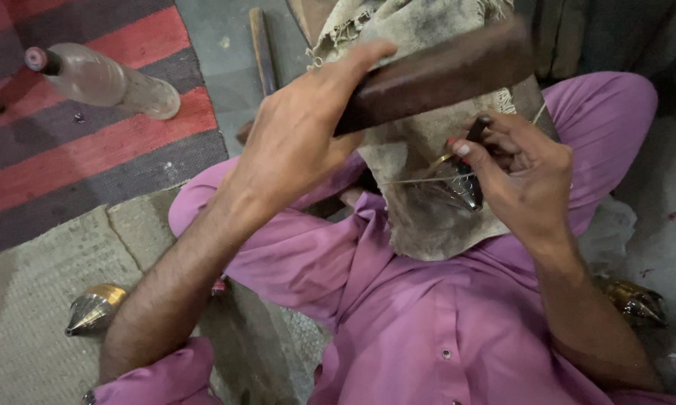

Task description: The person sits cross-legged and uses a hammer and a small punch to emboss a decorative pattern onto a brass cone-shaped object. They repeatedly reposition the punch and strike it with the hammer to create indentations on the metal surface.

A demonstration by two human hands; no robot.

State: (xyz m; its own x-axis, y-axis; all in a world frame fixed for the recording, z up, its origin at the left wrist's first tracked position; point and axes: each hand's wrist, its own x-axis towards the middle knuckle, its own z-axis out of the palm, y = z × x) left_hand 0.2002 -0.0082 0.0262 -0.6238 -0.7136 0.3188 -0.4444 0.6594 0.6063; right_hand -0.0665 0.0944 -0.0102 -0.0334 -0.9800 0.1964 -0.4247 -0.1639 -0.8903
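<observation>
Grey concrete floor [218, 30] lies under you, with a red and grey striped mat [90, 150] to one side and a clear plastic bottle [102, 79] lying on it. Your left hand [300, 135] is closed around a dark wooden block [443, 71], which runs out past your fingertips and tilts over a burlap cloth [420, 202] draped across your purple-clad lap. Just below that block, your right hand [522, 176] pinches a thin dark tool [474, 131], and under its fingers a pointed metal cone [462, 187] rests against the burlap. Another brass cone [90, 309] lies well apart on the floor.
</observation>
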